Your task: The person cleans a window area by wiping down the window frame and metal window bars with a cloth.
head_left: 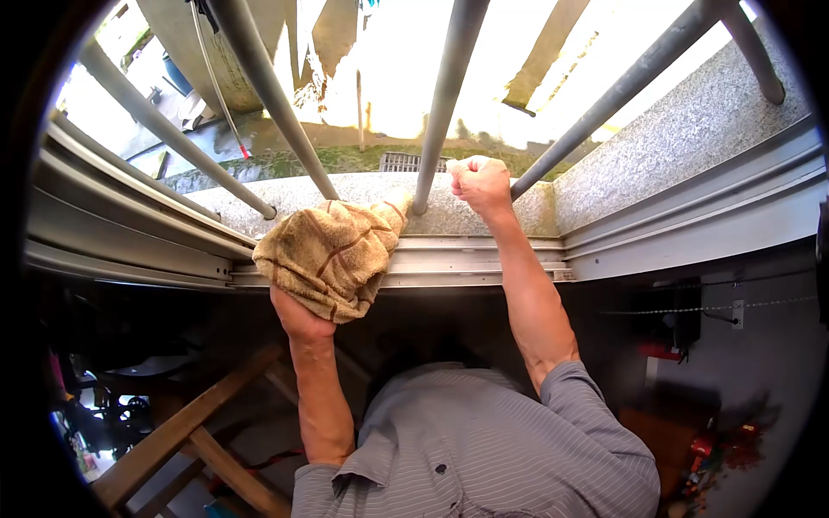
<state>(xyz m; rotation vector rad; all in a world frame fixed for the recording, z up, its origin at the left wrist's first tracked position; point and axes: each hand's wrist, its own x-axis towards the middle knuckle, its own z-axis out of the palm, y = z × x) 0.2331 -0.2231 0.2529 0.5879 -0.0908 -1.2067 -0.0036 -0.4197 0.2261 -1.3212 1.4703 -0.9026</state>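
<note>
My left hand (302, 316) is mostly hidden under a tan towel (324, 255) with brown stripes; only the wrist and heel of the hand show. The bunched towel lies over the window track (466, 263) and the inner edge of the stone sill (527, 207), close to the feet of two metal bars. My right hand (482, 183) is closed in a fist above the sill, between the middle bar (447, 95) and the bar to its right (613, 91). Whatever it may hold is hidden inside the curled fingers.
Grey metal bars cross the window opening, among them one on the left (177, 129). Outside, a drain grate (413, 162) lies beyond the sill, near mossy ground. Indoors, a wooden frame (186, 423) stands at the lower left, and a wall outlet (737, 314) is on the right.
</note>
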